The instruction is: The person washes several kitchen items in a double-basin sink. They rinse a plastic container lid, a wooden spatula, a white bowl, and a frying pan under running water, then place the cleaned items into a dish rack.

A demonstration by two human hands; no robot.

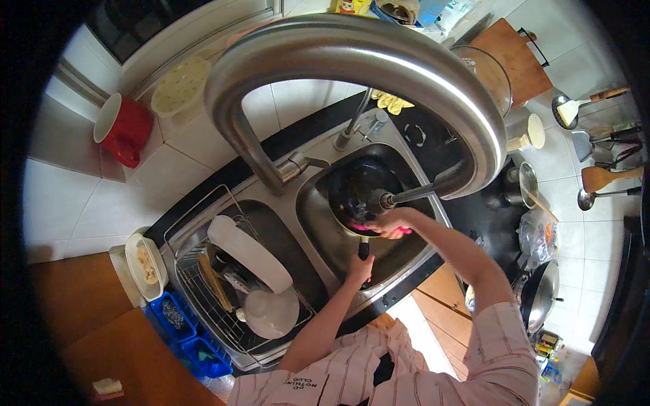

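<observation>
A dark frying pan is held in the right basin of a stainless steel double sink. My left hand is closed around the pan's black handle. Over the pan's near edge, my right hand grips a pink thing, perhaps a scrubber's handle; its working end is hidden or too dark to tell. The spray head of a large brushed-metal faucet hangs over the pan, just beyond my right hand. Whether water is running cannot be told.
A wire dish rack in the left basin holds a white dish, a pale bowl and chopsticks. Blue plastic baskets stand at its left. The faucet arches high over the sink. A stovetop with a small pot lies to the right.
</observation>
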